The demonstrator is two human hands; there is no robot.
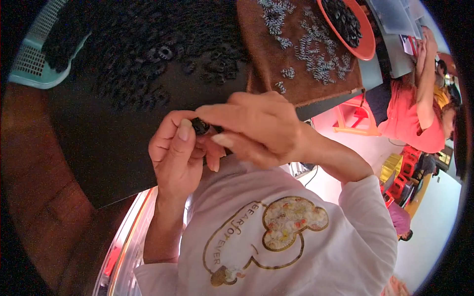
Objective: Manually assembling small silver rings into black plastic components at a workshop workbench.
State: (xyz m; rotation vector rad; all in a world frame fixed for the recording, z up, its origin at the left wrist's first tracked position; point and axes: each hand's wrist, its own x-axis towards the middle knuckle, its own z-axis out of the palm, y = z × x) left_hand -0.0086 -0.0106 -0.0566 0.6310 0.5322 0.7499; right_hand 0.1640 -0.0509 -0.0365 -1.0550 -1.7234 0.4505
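Observation:
In front of my chest, a small black part (200, 127), apparently plastic, is pinched between the thumb and fingers of my left hand (174, 150). My right hand (266, 126) closes in from the other side, with its index fingertip at the part's upper edge and its thumb just below. Between them the fingers cover much of the part, so its full shape is hidden. Beyond my hands, a wide heap of similar black parts (148, 54) spreads over the dark table. Many small metal springs (316, 47) lie loose on a brown cloth (276, 66) to the far right.
A pale green plastic basket (47, 74) stands at the far left, with black parts against it. An orange-red bowl (368, 42) of black parts sits at the far right. Past the table's right edge are a red stool (356, 117) and a person in a red shirt (410, 118).

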